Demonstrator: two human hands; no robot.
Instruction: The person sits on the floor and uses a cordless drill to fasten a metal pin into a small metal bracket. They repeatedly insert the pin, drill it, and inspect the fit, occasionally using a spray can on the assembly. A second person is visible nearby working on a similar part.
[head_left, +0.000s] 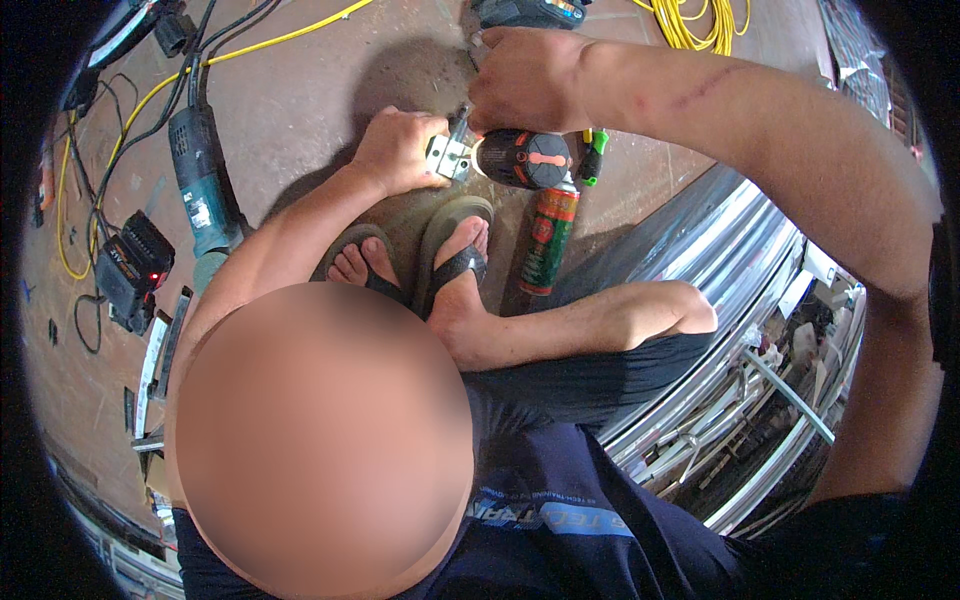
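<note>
My left hand (398, 150) is closed around a small pale metal block (450, 158) with holes in its face. My right hand (525, 82) grips a black-and-orange cordless drill (522, 158), its fingers mostly hidden behind the wrist. The drill's body lies just right of the block, and a light glows at its front. A dark battery base (528, 12) shows beyond my right hand. Whether the drill's tip touches the block I cannot tell. A thin dark rod (461, 122) sticks up beside the block.
A spray can (550, 240) and a green-and-black handle (593, 158) lie near the drill. Left are a teal angle grinder (205, 185), a battery charger (135, 268) and cables. A yellow cord (700, 25) lies coiled far right. Long metal profiles (690, 430) fill the right.
</note>
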